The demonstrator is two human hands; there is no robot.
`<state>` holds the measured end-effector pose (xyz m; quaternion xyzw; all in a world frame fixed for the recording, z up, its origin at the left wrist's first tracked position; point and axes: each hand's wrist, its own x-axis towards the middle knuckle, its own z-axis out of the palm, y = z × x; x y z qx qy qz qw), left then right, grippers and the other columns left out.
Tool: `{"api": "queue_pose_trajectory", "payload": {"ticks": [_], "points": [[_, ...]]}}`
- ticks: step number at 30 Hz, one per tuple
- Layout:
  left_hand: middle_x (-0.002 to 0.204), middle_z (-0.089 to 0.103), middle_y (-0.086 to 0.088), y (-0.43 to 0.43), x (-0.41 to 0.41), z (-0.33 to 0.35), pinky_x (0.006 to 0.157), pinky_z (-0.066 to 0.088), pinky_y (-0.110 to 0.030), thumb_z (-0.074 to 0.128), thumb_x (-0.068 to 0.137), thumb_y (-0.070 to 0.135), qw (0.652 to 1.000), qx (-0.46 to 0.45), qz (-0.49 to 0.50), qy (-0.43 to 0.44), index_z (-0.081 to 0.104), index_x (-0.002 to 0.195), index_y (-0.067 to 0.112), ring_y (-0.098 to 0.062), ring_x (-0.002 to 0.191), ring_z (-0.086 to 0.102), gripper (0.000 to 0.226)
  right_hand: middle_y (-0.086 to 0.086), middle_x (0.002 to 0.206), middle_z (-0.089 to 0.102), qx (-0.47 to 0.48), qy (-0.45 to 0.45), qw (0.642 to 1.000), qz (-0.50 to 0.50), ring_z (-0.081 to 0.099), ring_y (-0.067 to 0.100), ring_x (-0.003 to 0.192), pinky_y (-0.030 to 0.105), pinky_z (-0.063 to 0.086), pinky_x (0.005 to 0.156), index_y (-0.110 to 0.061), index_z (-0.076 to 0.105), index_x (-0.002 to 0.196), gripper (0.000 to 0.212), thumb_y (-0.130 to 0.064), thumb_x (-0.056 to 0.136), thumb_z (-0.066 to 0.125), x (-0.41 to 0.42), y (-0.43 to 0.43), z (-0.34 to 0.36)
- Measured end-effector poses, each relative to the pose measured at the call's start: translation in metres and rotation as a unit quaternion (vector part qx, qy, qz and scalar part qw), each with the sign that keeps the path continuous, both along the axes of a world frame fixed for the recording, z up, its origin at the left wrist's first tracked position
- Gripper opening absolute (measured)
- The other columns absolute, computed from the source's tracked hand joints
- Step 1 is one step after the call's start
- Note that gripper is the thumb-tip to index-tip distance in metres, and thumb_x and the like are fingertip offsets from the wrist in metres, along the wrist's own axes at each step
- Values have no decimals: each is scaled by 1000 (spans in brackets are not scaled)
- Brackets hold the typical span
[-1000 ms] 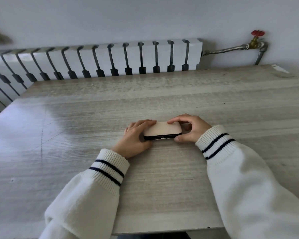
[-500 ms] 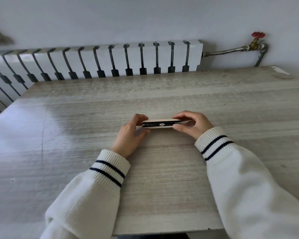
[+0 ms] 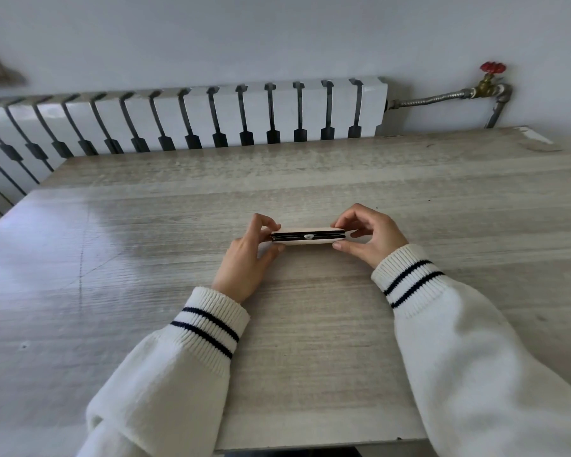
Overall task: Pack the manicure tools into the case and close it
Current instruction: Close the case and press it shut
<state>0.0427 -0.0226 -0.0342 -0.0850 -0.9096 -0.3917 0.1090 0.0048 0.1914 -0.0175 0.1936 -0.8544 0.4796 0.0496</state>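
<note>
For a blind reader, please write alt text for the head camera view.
Two hands hold a slim beige case by its ends, closed, its dark seam and clasp facing the camera: left hand, right hand. Below is a pale wooden table; behind stands a white radiator.

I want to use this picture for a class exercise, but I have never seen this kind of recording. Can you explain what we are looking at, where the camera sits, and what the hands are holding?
There is no machine here. A person wears a camera on the head, so the one picture looks forward and down at their own arms in white sleeves with dark stripes. The left hand and the right hand each pinch one end of a small cream case, which is shut and turned so that its dark edge and small clasp face the camera. It is at or just above the wooden table; nothing else lies there. No loose tools are in view. Behind the table stand a white radiator and a pipe with a red valve.
</note>
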Motion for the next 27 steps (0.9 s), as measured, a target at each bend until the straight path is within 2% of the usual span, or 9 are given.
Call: {"api": "queue_pose_trajectory", "payload": {"ticks": [7,18,23,27], "points": [[122,61,3,-1,0,1,82,34,-25,57,85,24,1000,9,4,-2,35,87,29,-14,109,57,23,-1,88,67,-15,-16,1000,-7,63,16,86,29,49,80,-14,57,72,24,-3,62,76,-1,0,0],[121,61,5,-2,0,1,82,35,-25,57,85,23,1000,11,4,-3,34,81,27,-10,109,55,24,-1,87,66,-18,-14,1000,-1,63,14,84,26,49,79,-19,55,66,27,-2,62,75,0,1,1],[120,61,5,-2,0,1,83,36,-26,58,84,23,1000,9,3,-2,35,82,24,-8,108,55,23,4,91,68,-16,-11,1000,-2,62,12,83,21,48,77,-13,57,68,22,-2,62,75,0,1,1],[118,62,8,-2,-1,1,83,35,-25,59,83,23,1000,20,7,-4,36,81,26,-1,102,51,24,0,88,67,-19,-3,1000,-3,63,16,85,28,50,79,-23,54,64,29,-3,62,75,0,1,0]]}}
